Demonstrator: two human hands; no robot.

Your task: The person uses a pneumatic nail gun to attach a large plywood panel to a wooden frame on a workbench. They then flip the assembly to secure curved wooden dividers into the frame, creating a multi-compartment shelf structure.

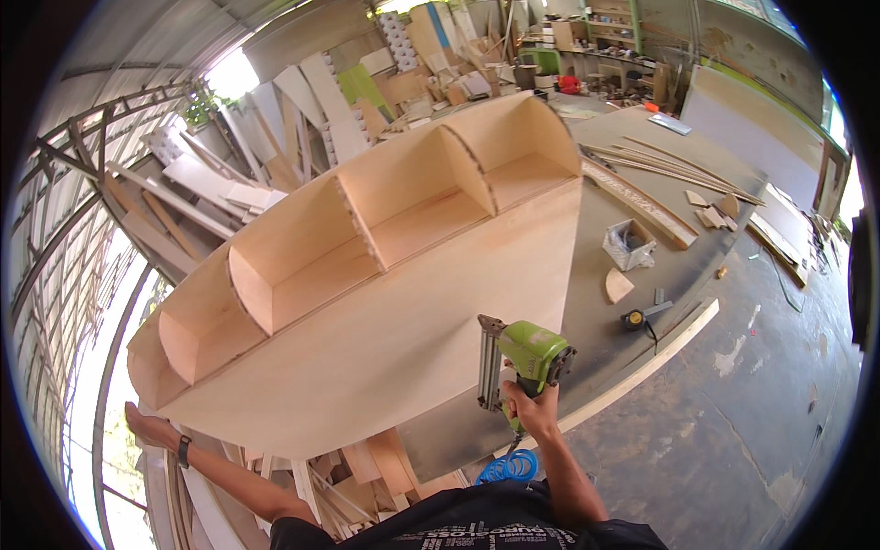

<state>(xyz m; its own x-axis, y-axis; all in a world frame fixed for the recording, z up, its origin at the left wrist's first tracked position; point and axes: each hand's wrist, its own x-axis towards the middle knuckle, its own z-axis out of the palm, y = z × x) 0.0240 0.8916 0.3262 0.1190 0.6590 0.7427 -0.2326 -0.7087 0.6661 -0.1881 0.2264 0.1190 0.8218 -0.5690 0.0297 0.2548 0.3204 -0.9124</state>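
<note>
1. Head view: we see the plywood unit point(394, 339) before us, slanting across the middle of the picture and overlapping the dark worktable point(587, 275). Its row of five open compartments runs along the far side; its broad flat panel lies on our side.
2. Right hand point(533, 403): we grasp the green nail gun point(533, 346) by its handle, fingers wrapped around it. The tool shows in front of the panel's near right part; we cannot tell whether its nose touches the wood.
3. Left hand point(151, 429): we extend it to the unit's left end, at the lower corner. We cannot tell whether the fingers grip the edge or only rest there.
4. Hose: we note a blue coiled hose point(509, 466) below the nail gun.
5. Worktable, right of the unit: we find a white basket point(616, 252), a wedge-shaped wood piece point(618, 286) near it, a tape measure point(634, 320), and thin wood strips point(678, 165) farther back.
</note>
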